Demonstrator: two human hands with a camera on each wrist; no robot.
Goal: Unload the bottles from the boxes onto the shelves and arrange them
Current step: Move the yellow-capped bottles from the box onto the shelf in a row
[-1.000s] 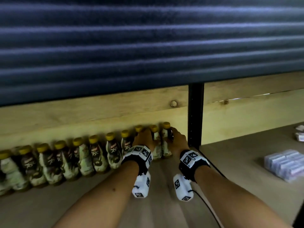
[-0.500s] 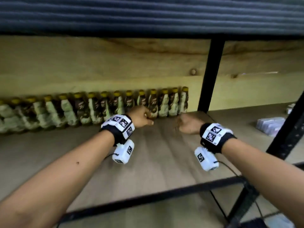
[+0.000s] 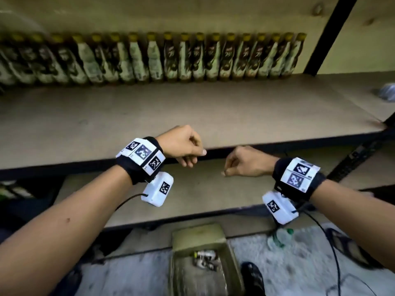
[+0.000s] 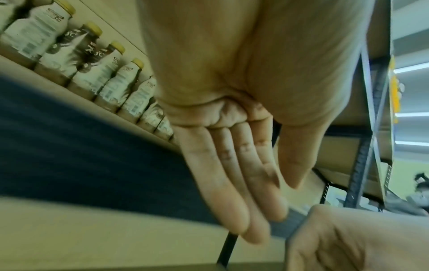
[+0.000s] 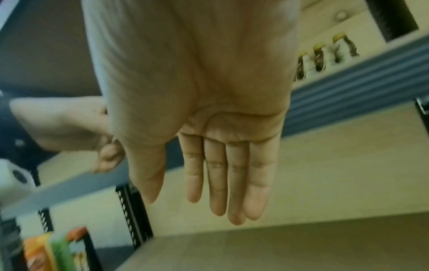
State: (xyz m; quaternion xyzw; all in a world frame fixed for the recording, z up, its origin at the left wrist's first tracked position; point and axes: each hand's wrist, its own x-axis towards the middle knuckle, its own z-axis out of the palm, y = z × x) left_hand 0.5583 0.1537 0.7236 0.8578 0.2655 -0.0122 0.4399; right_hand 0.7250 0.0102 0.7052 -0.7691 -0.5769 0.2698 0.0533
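Nearest the camera, on the pale speckled floor below the smooth tan board shelf (image 3: pixel 149 116), an open brown cardboard box (image 3: pixel 198 238) stands with its flaps up; a few small bottles (image 3: pixel 204 258) lie at its bottom, too blurred to count. Above the box, in front of the shelf's dark metal front edge, both bare hands hang empty. The left hand (image 3: pixel 181 146) carries a black wrist strap with white square-patterned marker tiles, and the left wrist view shows its fingers (image 4: pixel 232 183) lying straight and close together, the palm slack, holding nothing. The right hand (image 3: pixel 245 162), strapped the same way, sits just beside it without touching; the right wrist view shows its fingers (image 5: pixel 232 183) long, loose and nearly straight, also holding nothing. Beyond the hands the shelf runs flat, matte and bare of things across its middle. At the back of the shelf, against the knotty pale wooden backboard (image 3: pixel 192 16), a long single row of small waisted plastic bottles (image 3: pixel 171 58) stands upright, shoulder to shoulder, each with a yellow screw cap and a glossy wrap label in dark brown and cream; the lettering is too blurred to read. The row ends just short of the black metal upright post (image 3: pixel 329 35) at the right end of the shelf.
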